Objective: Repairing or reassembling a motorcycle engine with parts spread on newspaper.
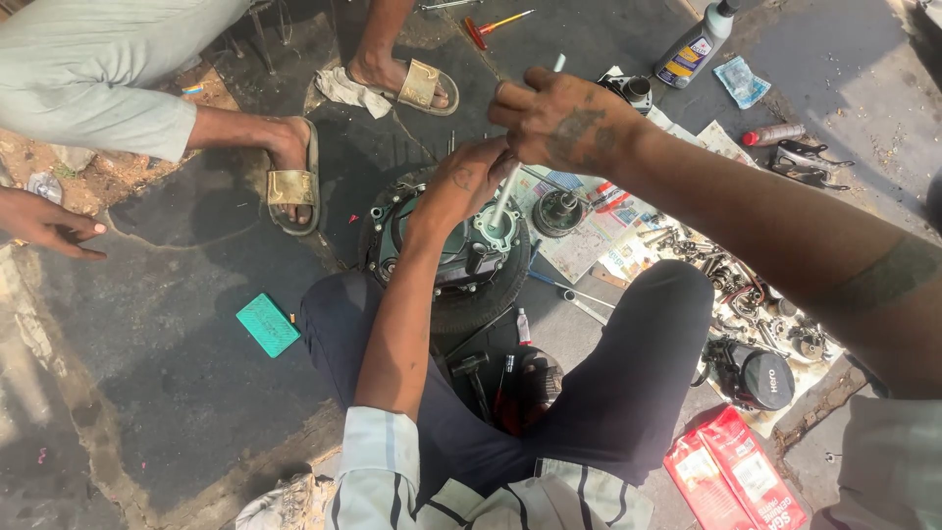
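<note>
I sit on the ground with a dark round engine casing (442, 250) between my knees, resting on a small black tyre (481, 304). My right hand (564, 118) grips the top of a long white-shafted tool (507, 191) that stands upright in the casing's centre hub. My left hand (471, 177) wraps around the lower part of the same shaft, just above the hub. A round metal part (559, 211) lies beside the casing on printed paper.
Another person sits at the upper left, with sandalled feet (294, 182) close to the casing and a hand (49, 226) at the left edge. A green box (267, 324), a plastic bottle (695, 44), red packets (736, 476), a rag (353, 91), a black cover (756, 375) and several loose parts and tools lie around.
</note>
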